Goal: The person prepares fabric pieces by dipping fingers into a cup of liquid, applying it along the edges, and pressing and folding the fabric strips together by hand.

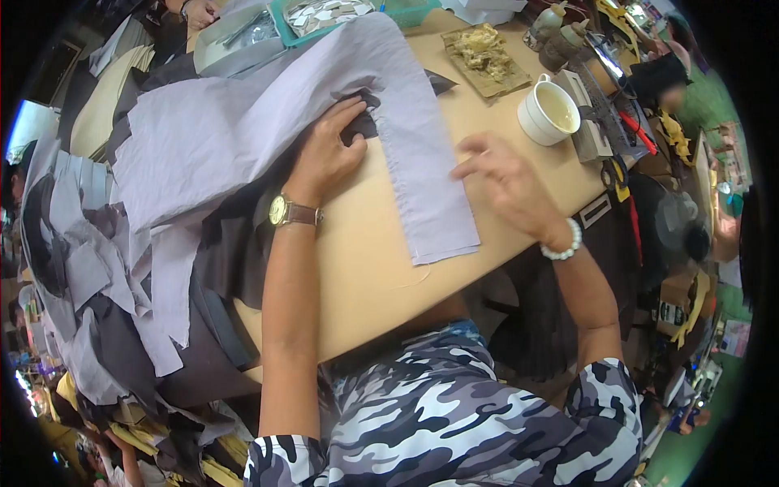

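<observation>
A long piece of pale lilac-grey fabric (243, 118) lies over the table, with a straight strip running down toward the front edge. Its frayed edge shows along that strip. My left hand (326, 150), wearing a watch, grips the fabric where it bunches up and dark cloth (367, 126) shows at the fingertips. To the right of the strip, my right hand (501, 180) hovers slightly blurred, fingers apart and holding nothing. Its fingertips are close to the strip's right edge; whether they touch it I cannot tell.
A white cup (548, 110) of yellowish liquid stands right of the strip. Behind it are a brown sheet with a yellowish lump (487, 53), bottles (561, 45) and a teal tray (284, 24) of pale pieces. Scissors (617, 177) lie at the right edge. Fabric heaps hang left.
</observation>
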`<state>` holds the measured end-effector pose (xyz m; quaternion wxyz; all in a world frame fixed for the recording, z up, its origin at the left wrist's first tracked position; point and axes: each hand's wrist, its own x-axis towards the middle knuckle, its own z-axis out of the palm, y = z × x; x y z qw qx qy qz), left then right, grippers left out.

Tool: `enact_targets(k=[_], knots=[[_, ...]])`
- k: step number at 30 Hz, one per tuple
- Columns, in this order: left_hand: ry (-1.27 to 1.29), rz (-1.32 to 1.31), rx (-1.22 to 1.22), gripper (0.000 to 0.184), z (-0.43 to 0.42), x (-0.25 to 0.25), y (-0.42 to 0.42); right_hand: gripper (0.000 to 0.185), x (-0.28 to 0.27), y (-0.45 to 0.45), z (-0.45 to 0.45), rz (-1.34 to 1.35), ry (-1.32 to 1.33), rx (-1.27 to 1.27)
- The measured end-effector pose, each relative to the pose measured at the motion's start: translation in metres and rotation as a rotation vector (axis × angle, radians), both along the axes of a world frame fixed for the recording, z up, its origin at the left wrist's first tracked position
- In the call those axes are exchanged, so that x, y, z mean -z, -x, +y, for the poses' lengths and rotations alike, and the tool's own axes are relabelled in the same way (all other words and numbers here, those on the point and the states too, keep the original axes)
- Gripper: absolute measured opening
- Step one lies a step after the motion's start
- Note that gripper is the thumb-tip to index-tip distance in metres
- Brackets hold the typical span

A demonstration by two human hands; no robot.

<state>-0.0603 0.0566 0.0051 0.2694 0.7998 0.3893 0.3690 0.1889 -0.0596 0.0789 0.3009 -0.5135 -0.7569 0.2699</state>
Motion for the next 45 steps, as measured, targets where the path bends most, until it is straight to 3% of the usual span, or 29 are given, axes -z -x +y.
enact_targets(k=[2,9,23,29,32,38,45], knots=[[-0.003,0.001,0.001,0.046,0.0,-0.001,0.0,0.035,0.024,0.021,-0.003,0.105,0.036,-0.128],[-0.014,-0.005,0.005,0.046,0.003,0.002,-0.001,0.037,0.059,0.046,0.023,-0.009,-0.172,-0.043],[0.012,0.004,-0.002,0.046,0.003,0.001,0.0,0.035,0.044,0.035,-0.049,-0.04,-0.08,-0.243],[0.006,-0.006,-0.001,0.046,0.002,0.0,0.0,0.034,0.055,0.039,0.008,0.018,-0.165,-0.085],[-0.023,0.005,0.003,0.045,0.002,0.0,-0.001,0.035,0.06,0.037,0.008,-0.061,-0.245,-0.138],[-0.023,-0.013,0.008,0.045,0.003,0.003,0.0,0.035,0.049,0.035,-0.065,-0.233,-0.332,-0.215],[-0.007,0.016,-0.013,0.046,0.003,0.002,-0.001,0.032,0.045,0.041,-0.042,-0.094,-0.175,-0.122]])
